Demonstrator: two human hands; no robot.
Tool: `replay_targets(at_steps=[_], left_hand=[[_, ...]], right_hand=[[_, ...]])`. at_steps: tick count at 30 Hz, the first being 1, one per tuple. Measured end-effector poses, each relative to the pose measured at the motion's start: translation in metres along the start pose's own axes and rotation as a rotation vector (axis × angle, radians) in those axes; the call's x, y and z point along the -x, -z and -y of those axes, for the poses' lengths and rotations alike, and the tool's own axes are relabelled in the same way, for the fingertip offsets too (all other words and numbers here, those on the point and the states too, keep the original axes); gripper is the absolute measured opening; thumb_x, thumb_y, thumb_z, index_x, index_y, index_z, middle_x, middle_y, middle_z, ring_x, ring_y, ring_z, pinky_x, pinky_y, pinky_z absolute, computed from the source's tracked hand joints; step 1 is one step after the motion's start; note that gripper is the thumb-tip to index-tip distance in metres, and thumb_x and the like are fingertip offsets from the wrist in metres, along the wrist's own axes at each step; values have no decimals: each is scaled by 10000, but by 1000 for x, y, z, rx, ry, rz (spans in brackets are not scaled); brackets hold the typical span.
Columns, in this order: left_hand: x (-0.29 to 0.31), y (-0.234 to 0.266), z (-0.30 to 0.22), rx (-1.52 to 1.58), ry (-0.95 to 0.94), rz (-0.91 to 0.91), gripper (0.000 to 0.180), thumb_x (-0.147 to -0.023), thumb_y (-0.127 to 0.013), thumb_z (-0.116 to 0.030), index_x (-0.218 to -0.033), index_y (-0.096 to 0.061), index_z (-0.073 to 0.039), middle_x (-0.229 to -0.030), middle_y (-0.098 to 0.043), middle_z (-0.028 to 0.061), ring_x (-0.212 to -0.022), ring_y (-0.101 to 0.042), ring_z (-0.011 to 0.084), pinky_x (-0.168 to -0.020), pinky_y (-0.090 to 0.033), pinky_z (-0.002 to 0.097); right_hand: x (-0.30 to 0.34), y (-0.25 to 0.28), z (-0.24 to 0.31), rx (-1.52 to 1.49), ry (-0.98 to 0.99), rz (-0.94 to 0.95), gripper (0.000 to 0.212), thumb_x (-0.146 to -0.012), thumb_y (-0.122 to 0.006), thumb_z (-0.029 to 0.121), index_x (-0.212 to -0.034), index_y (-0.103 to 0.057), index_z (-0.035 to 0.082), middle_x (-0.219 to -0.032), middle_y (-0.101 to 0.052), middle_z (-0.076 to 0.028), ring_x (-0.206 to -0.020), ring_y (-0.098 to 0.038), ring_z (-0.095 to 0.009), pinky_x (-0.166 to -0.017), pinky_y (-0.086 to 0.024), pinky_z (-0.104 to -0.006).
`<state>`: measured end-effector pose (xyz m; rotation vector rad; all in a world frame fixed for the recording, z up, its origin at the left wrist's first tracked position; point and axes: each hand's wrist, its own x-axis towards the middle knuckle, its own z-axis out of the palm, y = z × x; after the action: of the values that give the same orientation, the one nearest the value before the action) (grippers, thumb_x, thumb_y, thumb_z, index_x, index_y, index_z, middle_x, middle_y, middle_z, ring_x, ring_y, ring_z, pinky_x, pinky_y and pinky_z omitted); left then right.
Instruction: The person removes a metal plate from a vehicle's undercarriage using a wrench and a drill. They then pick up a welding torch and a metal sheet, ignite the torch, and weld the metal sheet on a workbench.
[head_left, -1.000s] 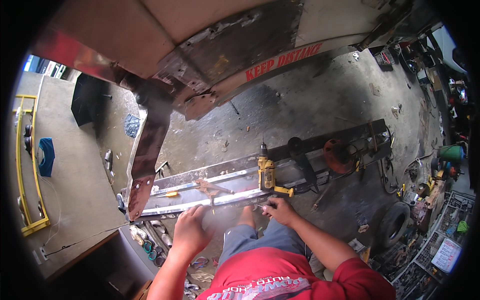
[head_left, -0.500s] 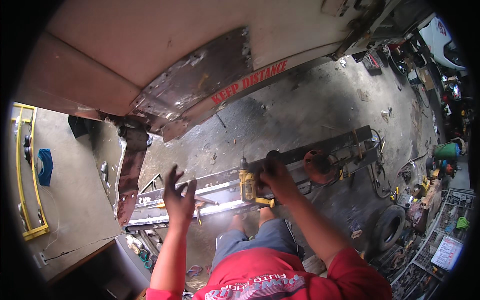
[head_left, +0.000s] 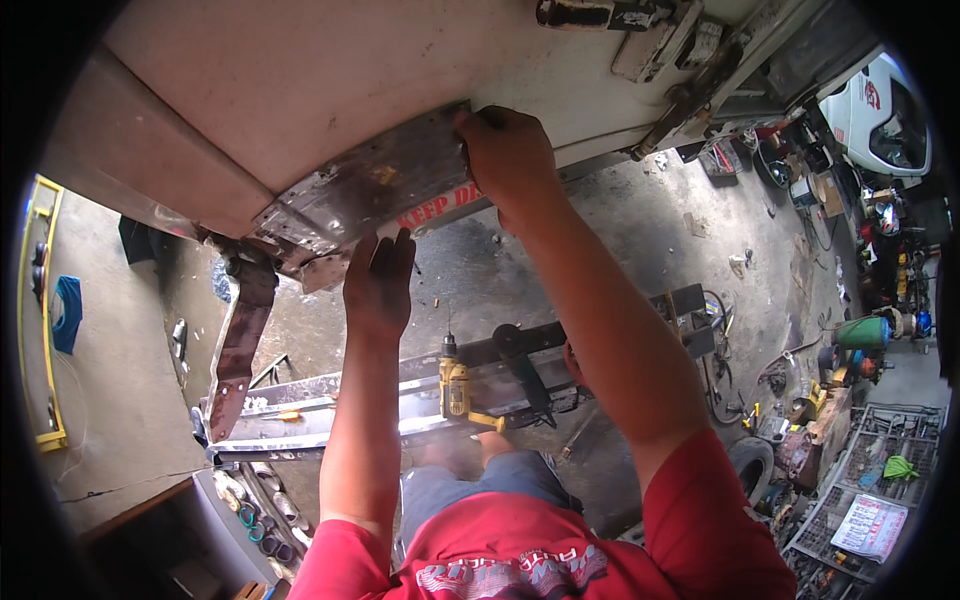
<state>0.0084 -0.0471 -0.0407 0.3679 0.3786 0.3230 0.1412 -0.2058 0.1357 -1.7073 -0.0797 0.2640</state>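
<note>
A dark, scuffed metal plate [head_left: 385,172] lies against the pale body panel [head_left: 350,70], above a strip with red lettering. My right hand [head_left: 508,155] is closed at the plate's right-hand edge, its fingers curled at the rim and partly hidden. Below the plate, my left hand [head_left: 380,280] reaches up with its fingers extended, the tips at the lower edge of the panel. A yellow drill [head_left: 455,385] with a long bit rests on the long metal beam below, next to a dark green angle grinder [head_left: 527,375].
The long metal beam [head_left: 300,440] crosses in front of my legs. A rusty bracket [head_left: 245,320] hangs at the left. Further left stands a yellow frame [head_left: 50,440]. Shoes [head_left: 270,520], a tyre [head_left: 750,465] and a wire rack [head_left: 850,480] lie around.
Both hands have risen from above the beam to the panel. The right one has come to the plate's edge, the left one below it. The view has shifted, showing the grinder plainly.
</note>
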Motion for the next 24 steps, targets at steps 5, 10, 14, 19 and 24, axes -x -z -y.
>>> replay_targets(at_steps=[5, 10, 14, 19, 24], left_hand=[[-11, -47, 8, -9, -142, 103, 423, -1094, -600, -333, -1383, -541, -29, -1314, -597, 129, -1284, -566, 257, -1250, -386, 481], [-11, -57, 12, -73, -104, -34, 634, -1063, -620, -473, -1522, -460, -67, -1473, -537, 161, -1415, -497, 340, -1171, -475, 515], [-9, -69, 19, -83, -137, -187, 739, -1050, -637, -489, -1585, -358, -62, -1539, -426, 206, -1397, -503, 385, -1122, -528, 508], [-12, -62, 17, -88, -165, -141, 792, -1033, -659, -500, -1615, -318, -84, -1597, -353, 218, -1398, -498, 411, -1111, -546, 514], [-15, -64, 20, -93, -146, -209, 774, -1026, -667, -508, -1609, -345, -115, -1581, -386, 216, -1373, -526, 412, -1098, -552, 510]], right_hand=[[-13, -2, -17, -30, 55, 7, 240, -960, -686, 207, -963, -752, -24, -738, -644, -35, -610, -548, -135, -609, -436, -323], [-12, -2, -8, -107, -4, 50, 207, -952, -668, 160, -986, -757, -24, -761, -656, -51, -638, -557, -132, -615, -433, -313], [-9, 3, -9, -79, 27, 64, 201, -949, -662, 152, -984, -753, -24, -765, -654, -52, -646, -562, -130, -615, -430, -315], [11, 17, -12, 137, 107, 64, 201, -921, -642, 126, -994, -740, -33, -799, -652, -54, -656, -542, -144, -633, -435, -324], [28, 56, -74, -619, 59, 135, 205, -871, -577, 38, -1030, -697, -11, -927, -669, -102, -781, -587, -197, -714, -471, -335]])
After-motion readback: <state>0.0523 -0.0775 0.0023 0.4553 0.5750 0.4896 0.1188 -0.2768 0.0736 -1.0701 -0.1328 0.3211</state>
